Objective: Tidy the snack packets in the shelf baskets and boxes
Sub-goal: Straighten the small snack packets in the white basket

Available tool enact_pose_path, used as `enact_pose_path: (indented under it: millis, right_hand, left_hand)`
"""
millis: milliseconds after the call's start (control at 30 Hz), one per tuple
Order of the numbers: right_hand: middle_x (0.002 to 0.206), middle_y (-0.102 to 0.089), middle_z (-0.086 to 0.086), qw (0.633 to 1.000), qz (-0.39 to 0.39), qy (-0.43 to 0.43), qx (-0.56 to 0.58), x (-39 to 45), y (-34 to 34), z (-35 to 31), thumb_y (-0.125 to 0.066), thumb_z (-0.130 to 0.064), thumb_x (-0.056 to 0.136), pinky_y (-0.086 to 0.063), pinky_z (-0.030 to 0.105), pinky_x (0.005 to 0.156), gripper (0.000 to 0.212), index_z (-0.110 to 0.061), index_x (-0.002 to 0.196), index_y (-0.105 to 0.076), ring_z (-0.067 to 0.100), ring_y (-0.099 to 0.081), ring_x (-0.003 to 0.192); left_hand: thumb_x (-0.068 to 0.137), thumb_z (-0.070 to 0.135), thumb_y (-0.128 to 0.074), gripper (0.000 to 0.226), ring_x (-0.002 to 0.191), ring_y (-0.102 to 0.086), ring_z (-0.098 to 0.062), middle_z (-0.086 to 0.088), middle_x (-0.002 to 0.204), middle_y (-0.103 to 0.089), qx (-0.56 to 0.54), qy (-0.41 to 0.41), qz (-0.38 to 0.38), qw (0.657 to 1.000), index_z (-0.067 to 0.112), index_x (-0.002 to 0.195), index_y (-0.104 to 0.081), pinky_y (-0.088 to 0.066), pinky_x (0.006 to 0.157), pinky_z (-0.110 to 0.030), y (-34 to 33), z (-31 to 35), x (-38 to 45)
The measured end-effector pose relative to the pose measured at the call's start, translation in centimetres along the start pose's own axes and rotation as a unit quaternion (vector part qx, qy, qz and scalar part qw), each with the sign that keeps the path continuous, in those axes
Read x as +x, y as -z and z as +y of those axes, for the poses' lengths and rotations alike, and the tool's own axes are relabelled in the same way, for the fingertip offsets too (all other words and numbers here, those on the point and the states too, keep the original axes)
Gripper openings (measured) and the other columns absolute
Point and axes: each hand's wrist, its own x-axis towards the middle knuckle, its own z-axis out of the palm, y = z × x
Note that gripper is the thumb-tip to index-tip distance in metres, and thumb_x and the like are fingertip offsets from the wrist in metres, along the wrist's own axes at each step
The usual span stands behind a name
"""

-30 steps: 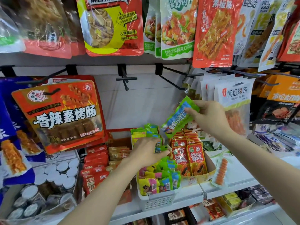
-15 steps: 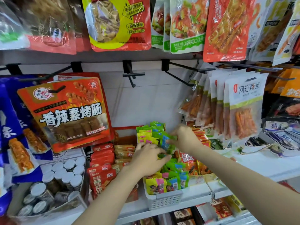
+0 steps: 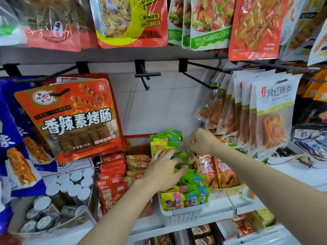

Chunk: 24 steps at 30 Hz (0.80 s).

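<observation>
Two hands [image 3: 164, 171], glossy crinkled packets [image 3: 190, 181], perforated basket [image 3: 182, 217]

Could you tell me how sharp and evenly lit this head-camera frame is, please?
Head view: bright, even light; glare streaks on the glossy hanging bags; right hand motion-blurred, left hand slightly soft; wide-angle bending stretches the edges.

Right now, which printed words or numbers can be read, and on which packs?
"香辣素烤肠": big orange hanging pack.
"净含量:38克": same pack, lower edge.
"网红辣条": white hanging pack.
"麻辣酥香": yellow-red pack at the top.
Small basket packets and red packets: too blurred to read.
</observation>
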Motion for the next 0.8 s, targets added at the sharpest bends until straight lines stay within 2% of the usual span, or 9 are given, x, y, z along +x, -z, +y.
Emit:
enact_pose_path:
  millis: [67,167,300,433,533,600,667,733,800]
  right_hand:
    - [0.104,-0.075,0.005,0.999,0.046,0.0,-0.02,0.2,0.5,0.8,-0.065,-0.026,0.091,-0.055,0.036,0.082,0.019,-0.016,0.1,-0.078,0.022,-0.069,0.091]
    - [0.119,-0.068,0.002,0.998,0.042,0.011,-0.046,1.0,-0.5,0.9,-0.071,-0.032,0.087,-0.052,0.038,0.091,0.024,-0.025,0.109,-0.074,0.021,-0.065,0.103]
    - [0.118,-0.059,0.003,0.996,0.047,-0.003,-0.075,2.2,-2.0,0.1,-0.075,-0.043,0.08,-0.049,0.038,0.095,0.026,-0.031,0.103,-0.074,0.022,-0.057,0.111]
    - [0.113,-0.056,0.001,0.995,0.069,-0.033,-0.065,2.5,-3.2,-0.2,-0.078,-0.043,0.077,-0.044,0.039,0.097,0.02,-0.031,0.093,-0.074,0.023,-0.05,0.115]
    - [0.107,-0.063,-0.001,0.995,0.074,0.004,-0.069,1.6,-2.8,-0.1,-0.077,-0.034,0.081,-0.046,0.038,0.093,0.011,-0.025,0.085,-0.073,0.021,-0.058,0.106]
    - [0.102,-0.07,-0.001,0.994,0.104,0.025,0.0,0.4,-0.8,0.2,-0.075,-0.026,0.085,-0.052,0.033,0.082,0.01,-0.017,0.088,-0.07,0.016,-0.065,0.091]
    - [0.087,-0.071,-0.003,0.986,0.142,0.048,0.077,-1.3,2.1,0.4,-0.072,-0.025,0.087,-0.052,0.031,0.075,0.012,-0.016,0.087,-0.064,0.007,-0.063,0.075]
    - [0.083,-0.071,-0.004,0.977,0.167,0.061,0.119,-3.2,4.9,0.5,-0.07,-0.027,0.089,-0.053,0.027,0.07,0.014,-0.019,0.086,-0.058,0.007,-0.066,0.07]
    - [0.086,-0.072,-0.003,0.961,0.185,0.062,0.197,-5.0,7.1,0.3,-0.069,-0.024,0.089,-0.056,0.022,0.061,0.014,-0.02,0.086,-0.056,0.009,-0.071,0.067]
  left_hand:
    - [0.094,0.059,-0.029,0.054,0.137,-0.034,-0.01,0.01,0.144,-0.044,-0.003,0.002,0.004,1.0,0.031,0.123,-0.064,0.0,0.121,-0.038,0.0,0.1,0.0]
    - [0.095,0.057,-0.03,0.05,0.132,-0.038,-0.009,0.013,0.136,-0.05,-0.005,0.003,0.004,1.0,0.033,0.121,-0.065,0.0,0.121,-0.037,0.0,0.2,-0.1]
    - [0.095,0.056,-0.03,0.049,0.129,-0.04,-0.008,0.015,0.127,-0.054,-0.007,0.003,0.006,1.0,0.034,0.119,-0.066,-0.002,0.121,-0.037,0.1,0.4,-0.3]
    - [0.1,0.05,-0.036,0.04,0.126,-0.043,-0.009,0.015,0.124,-0.057,-0.016,0.004,0.014,1.0,0.032,0.118,-0.067,0.002,0.121,-0.037,0.1,0.6,-0.3]
    - [0.1,0.049,-0.036,0.039,0.128,-0.043,-0.01,0.014,0.128,-0.058,-0.017,0.008,0.01,1.0,0.033,0.119,-0.067,0.004,0.121,-0.036,0.0,0.6,-0.4]
    - [0.101,0.049,-0.034,0.04,0.129,-0.042,-0.011,0.014,0.13,-0.058,-0.017,0.006,-0.003,1.0,0.034,0.12,-0.066,0.005,0.12,-0.036,0.1,0.6,-0.5]
    - [0.101,0.047,-0.034,0.038,0.128,-0.045,-0.012,0.013,0.13,-0.06,-0.017,0.002,-0.014,1.0,0.033,0.12,-0.065,0.002,0.12,-0.038,0.4,0.6,-0.6]
    - [0.101,0.041,-0.043,0.031,0.123,-0.05,-0.013,0.011,0.127,-0.062,-0.053,0.005,-0.013,0.998,0.029,0.121,-0.063,-0.01,0.12,-0.042,1.0,1.1,-0.6]
    - [0.096,0.031,-0.057,0.031,0.122,-0.051,-0.016,0.006,0.128,-0.06,-0.139,0.021,0.037,0.989,0.023,0.125,-0.058,-0.03,0.113,-0.041,1.6,1.8,-0.8]
